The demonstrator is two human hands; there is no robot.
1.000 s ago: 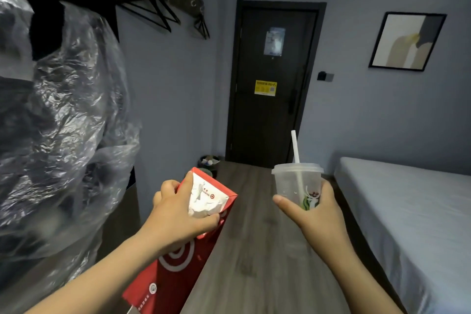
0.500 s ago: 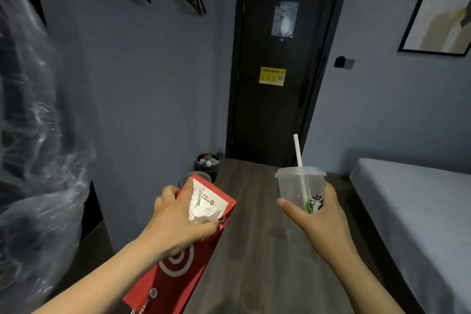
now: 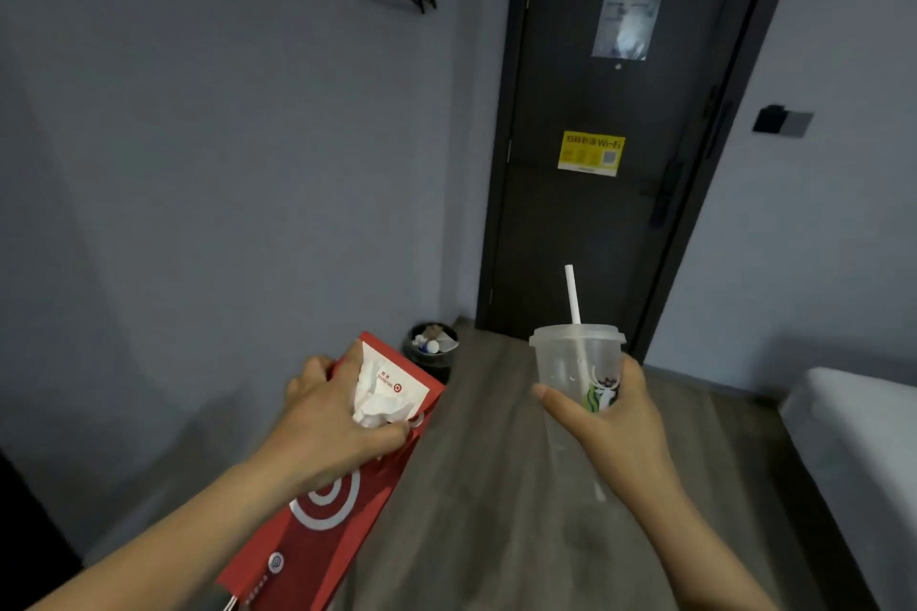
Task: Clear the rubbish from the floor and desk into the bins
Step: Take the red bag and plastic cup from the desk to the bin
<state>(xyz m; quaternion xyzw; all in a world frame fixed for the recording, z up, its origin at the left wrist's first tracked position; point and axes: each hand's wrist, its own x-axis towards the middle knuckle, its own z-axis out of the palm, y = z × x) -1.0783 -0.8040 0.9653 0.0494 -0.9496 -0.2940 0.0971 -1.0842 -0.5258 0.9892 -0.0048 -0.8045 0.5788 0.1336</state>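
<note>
Dark door (image 3: 610, 213) (yellow sticker (image 3: 590, 153) on it), bed (image 3: 863, 437) right.

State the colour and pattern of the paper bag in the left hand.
Red paper bag with white concentric rings, gripped by the left hand; the head view shows it.

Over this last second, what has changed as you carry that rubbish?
I walked toward the door; the bin beside it looms nearer, and the plastic sheeting on my left has dropped out of view. Unchanged: left hand grips the red paper bag and crumpled tissue, right hand the plastic cup.
</note>
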